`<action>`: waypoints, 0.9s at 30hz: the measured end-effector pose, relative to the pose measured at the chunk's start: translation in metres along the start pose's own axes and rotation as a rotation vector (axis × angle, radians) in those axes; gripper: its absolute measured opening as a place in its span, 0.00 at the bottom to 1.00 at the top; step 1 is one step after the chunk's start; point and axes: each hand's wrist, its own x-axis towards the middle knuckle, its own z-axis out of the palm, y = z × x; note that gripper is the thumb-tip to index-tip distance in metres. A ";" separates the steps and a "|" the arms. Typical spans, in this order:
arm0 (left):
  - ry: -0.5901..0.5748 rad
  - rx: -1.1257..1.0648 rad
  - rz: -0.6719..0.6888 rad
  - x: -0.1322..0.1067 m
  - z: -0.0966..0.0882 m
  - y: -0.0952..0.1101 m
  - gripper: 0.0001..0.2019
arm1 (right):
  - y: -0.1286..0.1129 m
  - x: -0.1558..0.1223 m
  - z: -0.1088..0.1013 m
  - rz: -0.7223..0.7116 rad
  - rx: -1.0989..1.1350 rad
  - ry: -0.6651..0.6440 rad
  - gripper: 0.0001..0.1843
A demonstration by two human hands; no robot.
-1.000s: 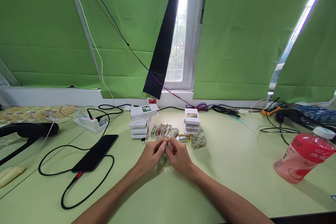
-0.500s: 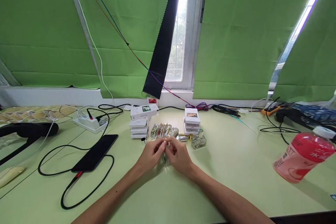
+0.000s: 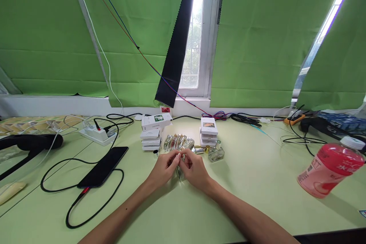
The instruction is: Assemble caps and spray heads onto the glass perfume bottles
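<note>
Bottles (image 3: pixel 179 142), boxes (image 3: pixel 150 137) block ahead.

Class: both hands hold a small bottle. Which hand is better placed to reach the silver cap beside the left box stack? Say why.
Left, probably. The left hand lies nearer the cap, on its side of the bottle; the right hand would have to cross over both.

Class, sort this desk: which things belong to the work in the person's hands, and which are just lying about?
In hand: small clear glass bottle, held by left hand and right hand; row of gold-capped glass bottles; stacks of small white boxes.
Lying about: black phone; white power strip; pink plastic drink bottle.
</note>
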 end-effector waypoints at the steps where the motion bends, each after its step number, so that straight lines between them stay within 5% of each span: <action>1: 0.001 0.001 0.001 0.000 0.000 0.000 0.18 | 0.000 0.000 0.000 0.000 -0.001 0.000 0.04; 27: -0.007 -0.038 0.010 0.000 0.000 -0.001 0.18 | -0.001 0.000 0.000 0.006 0.004 -0.004 0.04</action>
